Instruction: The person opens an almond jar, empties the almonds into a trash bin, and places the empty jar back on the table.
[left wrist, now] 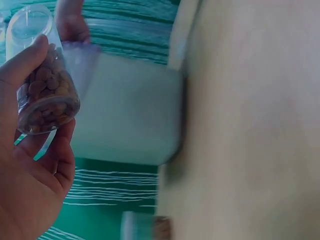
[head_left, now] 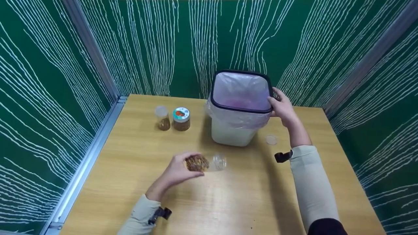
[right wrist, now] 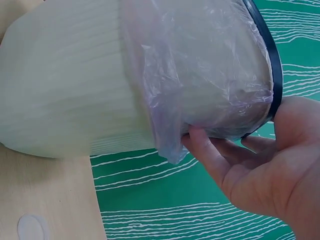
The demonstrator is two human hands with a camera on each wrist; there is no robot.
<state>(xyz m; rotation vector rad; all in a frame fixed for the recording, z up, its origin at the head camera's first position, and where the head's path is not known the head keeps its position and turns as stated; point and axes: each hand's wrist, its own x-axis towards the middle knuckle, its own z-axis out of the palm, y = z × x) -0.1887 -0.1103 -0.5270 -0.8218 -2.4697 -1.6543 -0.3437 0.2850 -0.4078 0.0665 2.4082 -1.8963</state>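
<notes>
My left hand [head_left: 180, 169] holds a clear plastic jar [left wrist: 50, 80] partly filled with brown nuts or beans. The jar is tilted, its clear end pointing right in the head view; thumb and fingers wrap its sides. A white bin [head_left: 232, 132] with a black rim and a translucent pinkish bag [head_left: 240, 88] stands toward the back of the table. At the bin's right side, my right hand [head_left: 283, 106] grips the rim, also seen in the right wrist view, where fingertips [right wrist: 196, 135] touch the folded bag edge.
Two more jars stand left of the bin: a tall one with a pale lid [head_left: 162, 119] and one with a picture lid [head_left: 181, 119]. A clear round lid [head_left: 271, 139] lies right of the bin. Green walls enclose the wooden table [head_left: 137, 140] at the back and sides.
</notes>
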